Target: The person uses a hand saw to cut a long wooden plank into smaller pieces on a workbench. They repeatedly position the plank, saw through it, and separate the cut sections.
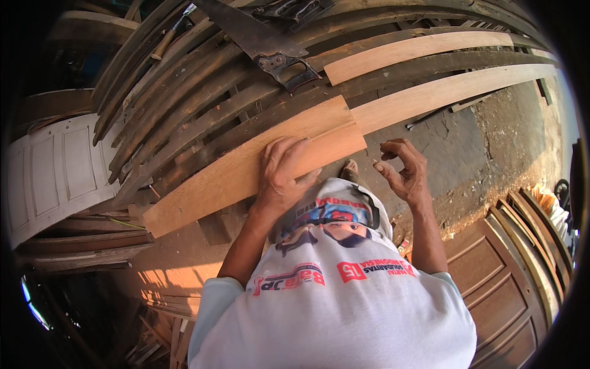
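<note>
A planed wooden board [209, 187] lies aslant across dark timbers. My left hand [283, 169] grips it near its right part, fingers over the top face and thumb along the near edge. Just off the board's right end, my right hand [407, 172] hovers with its fingers curled and the thumb near the fingertips. Whatever sits in that pinch, if anything, is too small to make out. Beyond the board, a handsaw [261, 40] with a dark handle rests on the timbers.
Two more pale boards [418, 52] extend to the right over the dark timbers [184, 114]. A chisel [172, 35] with a wooden handle lies at the far left. A hand plane [295, 9] is at the back. A white panelled door [52, 166] and a brown door [491, 286] flank me.
</note>
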`<state>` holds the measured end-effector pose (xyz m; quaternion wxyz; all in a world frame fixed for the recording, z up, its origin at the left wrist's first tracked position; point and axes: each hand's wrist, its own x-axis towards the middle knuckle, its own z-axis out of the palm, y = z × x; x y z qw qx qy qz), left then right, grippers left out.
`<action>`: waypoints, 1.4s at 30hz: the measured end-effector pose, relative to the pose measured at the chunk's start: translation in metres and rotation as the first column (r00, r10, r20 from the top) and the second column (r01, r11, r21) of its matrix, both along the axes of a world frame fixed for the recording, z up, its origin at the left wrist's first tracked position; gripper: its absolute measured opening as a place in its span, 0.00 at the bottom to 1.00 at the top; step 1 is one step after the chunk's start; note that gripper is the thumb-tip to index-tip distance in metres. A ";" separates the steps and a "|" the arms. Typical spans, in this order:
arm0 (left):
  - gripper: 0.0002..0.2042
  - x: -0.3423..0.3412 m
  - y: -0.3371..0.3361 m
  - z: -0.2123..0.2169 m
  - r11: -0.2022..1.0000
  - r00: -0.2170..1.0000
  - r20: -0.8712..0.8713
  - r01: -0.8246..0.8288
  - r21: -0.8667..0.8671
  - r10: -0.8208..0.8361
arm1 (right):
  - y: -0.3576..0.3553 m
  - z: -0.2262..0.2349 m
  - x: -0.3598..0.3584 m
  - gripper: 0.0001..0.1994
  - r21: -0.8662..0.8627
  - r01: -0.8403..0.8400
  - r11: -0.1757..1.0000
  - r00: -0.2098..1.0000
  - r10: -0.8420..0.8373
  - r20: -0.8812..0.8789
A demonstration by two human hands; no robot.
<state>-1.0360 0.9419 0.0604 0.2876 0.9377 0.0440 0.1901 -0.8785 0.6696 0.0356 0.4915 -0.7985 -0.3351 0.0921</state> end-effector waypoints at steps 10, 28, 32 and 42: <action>0.38 -0.002 -0.001 0.003 0.999 0.999 -0.032 -0.009 -0.039 0.007 | 0.001 0.066 0.045 0.13 0.324 0.201 0.924 0.979 -0.198 -0.042; 0.22 -0.089 0.014 0.012 0.907 0.904 0.065 -0.419 -0.053 0.422 | 0.114 0.090 0.043 0.15 -0.051 -0.274 0.960 0.962 0.275 -0.005; 0.21 -0.114 0.036 0.010 0.871 0.866 0.100 -0.485 -0.071 0.490 | 0.175 0.108 0.043 0.16 -0.218 -0.470 0.856 0.860 0.499 0.106; 0.19 -0.157 0.106 0.002 0.796 0.793 0.081 -0.595 -0.110 0.604 | 0.386 0.071 0.074 0.12 -0.459 -0.555 0.693 0.662 0.703 0.259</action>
